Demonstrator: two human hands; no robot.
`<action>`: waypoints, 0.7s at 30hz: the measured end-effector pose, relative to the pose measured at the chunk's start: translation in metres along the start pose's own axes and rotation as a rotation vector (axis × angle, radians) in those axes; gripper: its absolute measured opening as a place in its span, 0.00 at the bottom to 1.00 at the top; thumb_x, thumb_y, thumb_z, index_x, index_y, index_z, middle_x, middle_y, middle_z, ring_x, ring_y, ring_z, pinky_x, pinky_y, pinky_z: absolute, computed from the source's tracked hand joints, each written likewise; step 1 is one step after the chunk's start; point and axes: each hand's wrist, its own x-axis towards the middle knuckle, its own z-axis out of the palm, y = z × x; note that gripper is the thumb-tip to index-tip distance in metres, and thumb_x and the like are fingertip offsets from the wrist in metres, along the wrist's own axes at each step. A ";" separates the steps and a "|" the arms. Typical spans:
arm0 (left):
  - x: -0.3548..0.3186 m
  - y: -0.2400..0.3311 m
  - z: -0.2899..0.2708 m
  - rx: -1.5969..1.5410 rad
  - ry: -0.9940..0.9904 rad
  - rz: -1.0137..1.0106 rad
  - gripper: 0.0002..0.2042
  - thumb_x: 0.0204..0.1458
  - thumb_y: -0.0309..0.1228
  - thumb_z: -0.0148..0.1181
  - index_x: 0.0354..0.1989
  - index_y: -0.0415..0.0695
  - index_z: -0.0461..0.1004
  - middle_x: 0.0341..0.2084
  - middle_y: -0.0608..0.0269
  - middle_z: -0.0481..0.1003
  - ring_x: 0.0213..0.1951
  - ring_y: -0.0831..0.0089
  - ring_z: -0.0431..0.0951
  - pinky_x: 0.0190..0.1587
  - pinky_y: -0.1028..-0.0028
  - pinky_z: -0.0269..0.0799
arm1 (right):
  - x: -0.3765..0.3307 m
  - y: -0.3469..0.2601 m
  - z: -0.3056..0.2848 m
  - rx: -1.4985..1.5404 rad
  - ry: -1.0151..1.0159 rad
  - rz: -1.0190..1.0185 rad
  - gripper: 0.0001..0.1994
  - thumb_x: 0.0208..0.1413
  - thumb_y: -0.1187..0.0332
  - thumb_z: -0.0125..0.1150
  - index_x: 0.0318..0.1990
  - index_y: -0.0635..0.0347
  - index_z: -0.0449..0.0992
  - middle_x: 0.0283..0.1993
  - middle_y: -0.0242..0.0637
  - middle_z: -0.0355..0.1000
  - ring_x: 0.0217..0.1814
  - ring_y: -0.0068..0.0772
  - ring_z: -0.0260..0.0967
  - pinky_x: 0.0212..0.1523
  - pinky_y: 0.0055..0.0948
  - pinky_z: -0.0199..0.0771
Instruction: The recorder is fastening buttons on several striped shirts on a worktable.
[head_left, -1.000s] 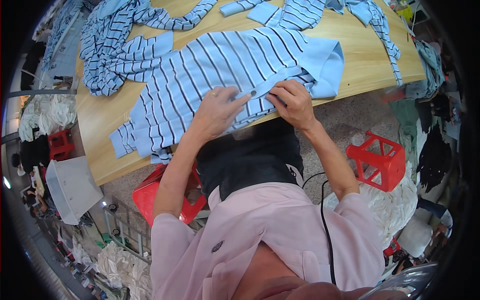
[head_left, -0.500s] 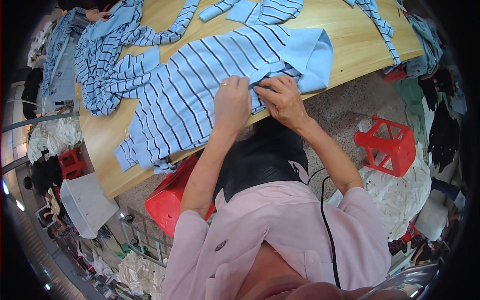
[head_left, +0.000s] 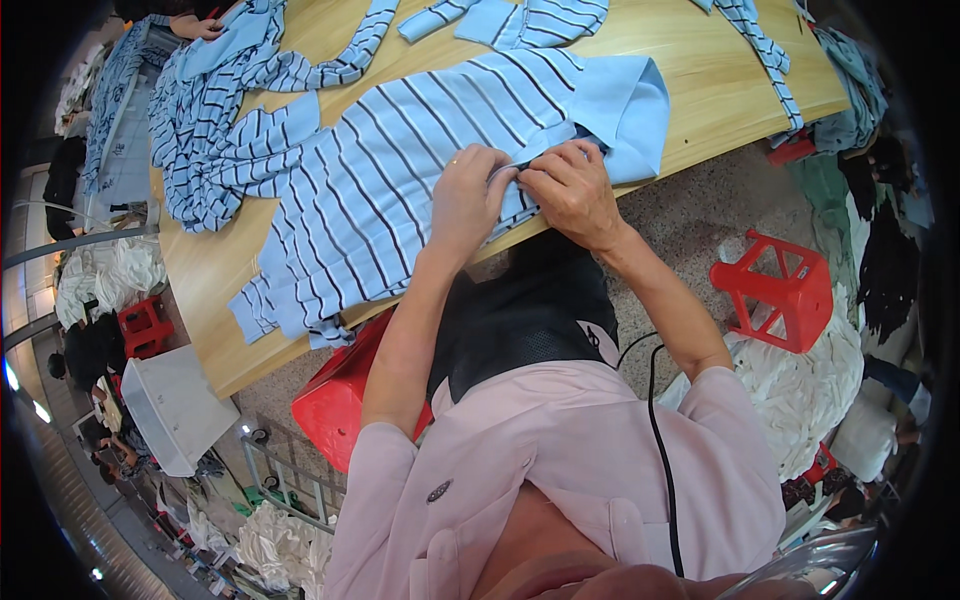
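A light blue garment (head_left: 385, 170) with dark and white stripes lies across the wooden table, with a plain blue band at its right end. My left hand (head_left: 467, 196) pinches the garment's near edge, fingers bent and thumb toward the other hand. Close to its right, my right hand (head_left: 572, 190) is closed on the same edge, beside the plain band. Between the two hands the fabric is bunched and lifted a little. The fingertips of both hands are partly hidden by the folds.
The wooden table (head_left: 700, 125) ends just in front of me. More striped pieces (head_left: 205, 140) are heaped at its left. A red stool (head_left: 775, 290) stands on the right beside a white cloth pile (head_left: 800, 400). At the upper left, another person's hand (head_left: 200, 27) rests near the heap.
My right hand has turned and shifted slightly right along the edge, its fingers now curled over the fabric. The left hand has moved only a little, and the garment stays in place.
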 end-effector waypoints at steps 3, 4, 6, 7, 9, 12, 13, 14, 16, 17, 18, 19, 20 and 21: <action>0.002 0.000 -0.002 -0.058 -0.027 -0.035 0.06 0.62 0.27 0.67 0.41 0.39 0.79 0.38 0.51 0.79 0.44 0.46 0.79 0.47 0.54 0.74 | 0.007 0.001 -0.004 -0.054 0.050 -0.129 0.10 0.51 0.72 0.68 0.42 0.58 0.84 0.43 0.31 0.79 0.49 0.35 0.78 0.57 0.43 0.71; 0.002 0.001 -0.004 -0.075 -0.037 -0.015 0.05 0.63 0.27 0.66 0.41 0.38 0.79 0.38 0.50 0.79 0.45 0.45 0.79 0.48 0.54 0.74 | 0.009 0.002 -0.005 -0.052 0.057 -0.144 0.11 0.51 0.72 0.67 0.43 0.57 0.84 0.44 0.31 0.79 0.49 0.35 0.78 0.57 0.43 0.71; 0.005 0.000 -0.007 -0.098 -0.041 -0.005 0.05 0.65 0.28 0.64 0.42 0.38 0.79 0.39 0.49 0.79 0.45 0.45 0.78 0.48 0.54 0.73 | 0.013 0.007 -0.005 -0.067 0.057 -0.176 0.11 0.52 0.70 0.67 0.44 0.57 0.84 0.47 0.32 0.78 0.52 0.37 0.77 0.59 0.43 0.71; 0.003 -0.001 -0.005 -0.089 -0.059 -0.018 0.06 0.66 0.28 0.62 0.43 0.38 0.79 0.39 0.48 0.79 0.46 0.45 0.78 0.49 0.54 0.74 | 0.007 0.007 -0.003 -0.065 0.059 -0.197 0.11 0.52 0.70 0.67 0.44 0.57 0.84 0.48 0.33 0.78 0.53 0.37 0.77 0.60 0.43 0.71; 0.000 -0.008 0.000 -0.136 -0.034 -0.038 0.06 0.67 0.28 0.62 0.43 0.37 0.79 0.39 0.47 0.79 0.46 0.44 0.78 0.49 0.54 0.74 | 0.008 0.013 0.008 -0.069 0.075 -0.246 0.10 0.53 0.71 0.66 0.43 0.57 0.84 0.53 0.35 0.78 0.58 0.40 0.76 0.62 0.43 0.71; -0.002 -0.005 -0.005 -0.160 -0.049 -0.066 0.06 0.67 0.27 0.61 0.43 0.36 0.78 0.38 0.46 0.79 0.46 0.44 0.79 0.49 0.54 0.74 | 0.023 0.010 -0.003 -0.056 -0.044 -0.217 0.08 0.56 0.71 0.65 0.43 0.57 0.81 0.55 0.37 0.78 0.60 0.38 0.77 0.66 0.46 0.70; -0.002 -0.004 -0.007 -0.148 -0.037 -0.050 0.06 0.67 0.27 0.61 0.43 0.36 0.78 0.38 0.46 0.79 0.45 0.44 0.79 0.49 0.55 0.74 | 0.020 0.006 -0.002 -0.049 -0.050 -0.223 0.08 0.56 0.69 0.62 0.43 0.56 0.77 0.52 0.36 0.78 0.58 0.36 0.77 0.67 0.47 0.69; -0.006 0.000 -0.007 -0.175 -0.047 -0.066 0.06 0.66 0.25 0.62 0.44 0.35 0.80 0.38 0.46 0.80 0.44 0.45 0.80 0.48 0.56 0.74 | 0.018 0.006 -0.001 -0.044 -0.052 -0.212 0.08 0.56 0.69 0.62 0.42 0.56 0.77 0.51 0.36 0.78 0.57 0.36 0.77 0.67 0.48 0.69; 0.002 -0.002 -0.007 -0.181 -0.050 -0.053 0.06 0.66 0.25 0.63 0.44 0.35 0.80 0.38 0.46 0.81 0.44 0.45 0.80 0.48 0.56 0.75 | 0.019 0.010 -0.002 -0.053 -0.052 -0.202 0.07 0.55 0.69 0.62 0.41 0.56 0.77 0.47 0.35 0.78 0.54 0.38 0.78 0.64 0.46 0.72; 0.004 -0.002 -0.008 -0.186 -0.063 -0.060 0.06 0.65 0.25 0.64 0.44 0.35 0.81 0.38 0.46 0.81 0.44 0.45 0.80 0.47 0.57 0.75 | 0.020 0.011 -0.002 -0.057 -0.049 -0.214 0.07 0.55 0.69 0.62 0.41 0.56 0.77 0.47 0.35 0.78 0.54 0.38 0.78 0.64 0.46 0.72; 0.002 -0.002 -0.009 -0.203 -0.078 -0.051 0.06 0.64 0.25 0.65 0.44 0.35 0.81 0.39 0.46 0.82 0.43 0.46 0.81 0.47 0.57 0.76 | 0.018 0.012 -0.002 -0.015 -0.076 -0.196 0.07 0.55 0.70 0.62 0.41 0.56 0.77 0.47 0.35 0.78 0.53 0.38 0.78 0.61 0.45 0.73; 0.000 -0.003 -0.011 -0.220 -0.092 -0.041 0.07 0.63 0.25 0.67 0.45 0.35 0.82 0.39 0.47 0.82 0.43 0.46 0.81 0.46 0.58 0.76 | 0.015 0.014 -0.001 0.027 -0.103 -0.178 0.07 0.54 0.70 0.62 0.40 0.56 0.77 0.47 0.35 0.78 0.53 0.39 0.78 0.59 0.43 0.75; -0.001 -0.004 -0.014 -0.216 -0.120 -0.034 0.08 0.60 0.25 0.70 0.46 0.36 0.83 0.39 0.48 0.83 0.42 0.48 0.82 0.46 0.59 0.77 | 0.016 0.014 0.000 0.079 -0.077 -0.160 0.05 0.54 0.71 0.65 0.38 0.57 0.77 0.45 0.35 0.78 0.50 0.41 0.78 0.52 0.41 0.75; -0.003 -0.005 -0.014 -0.225 -0.135 -0.038 0.09 0.59 0.25 0.71 0.46 0.37 0.83 0.39 0.48 0.83 0.42 0.49 0.82 0.46 0.60 0.77 | 0.015 0.015 -0.001 0.077 -0.074 -0.175 0.05 0.54 0.71 0.65 0.38 0.57 0.77 0.45 0.35 0.78 0.50 0.41 0.78 0.52 0.41 0.75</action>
